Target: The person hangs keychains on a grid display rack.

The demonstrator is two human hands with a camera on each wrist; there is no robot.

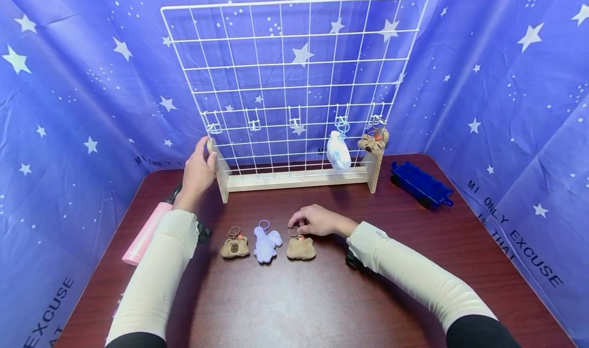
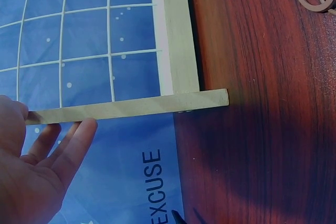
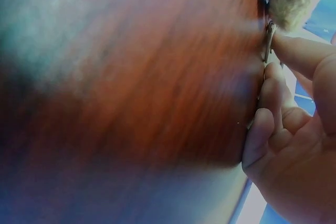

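Note:
My left hand (image 1: pixel 199 171) grips the wooden side post (image 2: pixel 126 107) of a white wire grid rack (image 1: pixel 294 87) at its left end, thumb on one side and fingers on the other. On the table, my right hand (image 1: pixel 319 220) pinches the metal ring (image 3: pixel 270 41) of a brown plush keychain (image 1: pixel 301 248), which lies flat. To its left lie a lilac plush keychain (image 1: pixel 265 246) and another brown plush keychain (image 1: pixel 234 248) with a face showing. Hooks line the grid; a white plush keychain (image 1: pixel 339 151) and a brown bear-like keychain (image 1: pixel 370 143) hang from the two rightmost.
A dark blue toy trailer (image 1: pixel 421 183) stands to the right of the rack. Beside my left forearm lies a pink cylindrical object (image 1: pixel 146 234) with a black end. Blue star-printed curtains (image 1: pixel 529 92) enclose the brown table (image 1: pixel 294 307) at the back and sides.

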